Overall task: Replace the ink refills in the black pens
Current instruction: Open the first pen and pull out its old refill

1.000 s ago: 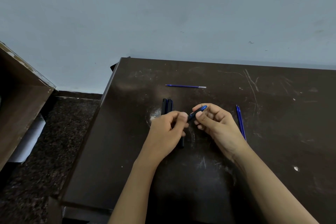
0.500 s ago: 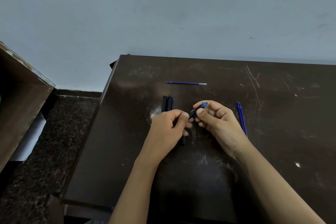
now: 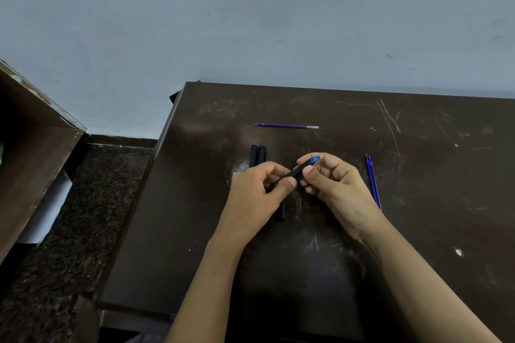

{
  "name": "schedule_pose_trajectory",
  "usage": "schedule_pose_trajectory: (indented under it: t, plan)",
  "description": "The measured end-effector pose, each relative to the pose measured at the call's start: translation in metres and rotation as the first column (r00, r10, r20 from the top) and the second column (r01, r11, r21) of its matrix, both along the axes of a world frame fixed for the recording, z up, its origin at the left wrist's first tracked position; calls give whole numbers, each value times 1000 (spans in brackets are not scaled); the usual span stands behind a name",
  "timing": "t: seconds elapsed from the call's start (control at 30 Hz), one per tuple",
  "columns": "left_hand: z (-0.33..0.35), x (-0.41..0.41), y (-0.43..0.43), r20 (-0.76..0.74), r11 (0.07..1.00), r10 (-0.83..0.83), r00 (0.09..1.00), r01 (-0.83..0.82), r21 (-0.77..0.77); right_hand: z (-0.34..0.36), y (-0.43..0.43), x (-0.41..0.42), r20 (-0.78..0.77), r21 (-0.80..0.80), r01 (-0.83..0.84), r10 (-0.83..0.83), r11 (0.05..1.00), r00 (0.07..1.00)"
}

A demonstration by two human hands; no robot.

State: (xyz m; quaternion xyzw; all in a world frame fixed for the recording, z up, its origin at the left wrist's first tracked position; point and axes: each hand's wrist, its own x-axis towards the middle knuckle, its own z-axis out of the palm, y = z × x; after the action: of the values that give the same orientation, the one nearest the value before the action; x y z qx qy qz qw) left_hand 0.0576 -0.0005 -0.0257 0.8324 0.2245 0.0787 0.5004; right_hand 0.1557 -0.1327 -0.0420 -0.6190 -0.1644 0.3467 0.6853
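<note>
Nearest you, both hands meet over the middle of the bench. Your left hand is curled, thumb and forefinger pinching the black barrel of the pen. Your right hand pinches its front end, fingertips on the blue nose, which points up and away to the right.

Over the last second little has changed: both hands keep the same grips and the pen has only risen slightly at its tip. A fine metal point now shows past the nose. The 2 halves have not come apart (no gap shows between barrel and nose), so I judge you are in the middle of twisting the nose, and I cannot tell whether on or off. Either way, this pen's refill swap is not finished.

Under your left hand, 1 more dark barrel lies on the bench, its near end sticking out below your palm. Just past your left knuckles, 2 black pens lie side by side, touching. To the right of your right hand, near but apart from it, 2 blue refills lie together. Farthest off, toward the wall, 1 blue refill lies alone, crosswise. None of these has moved, so the other pens likely wait their turn.
</note>
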Motion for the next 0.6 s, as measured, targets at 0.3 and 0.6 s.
schedule_pose_trajectory:
  t: [0.3, 0.6]
  plan:
    - [-1, 1, -3, -5, 998, -59, 998, 59, -1, 1, 1, -1, 49, -54, 82, -80, 995, 996]
    - [2, -1, -2, -49, 983, -146, 988, 139, -118, 7, -1, -2, -31, 47, 33, -32, 998, 999]
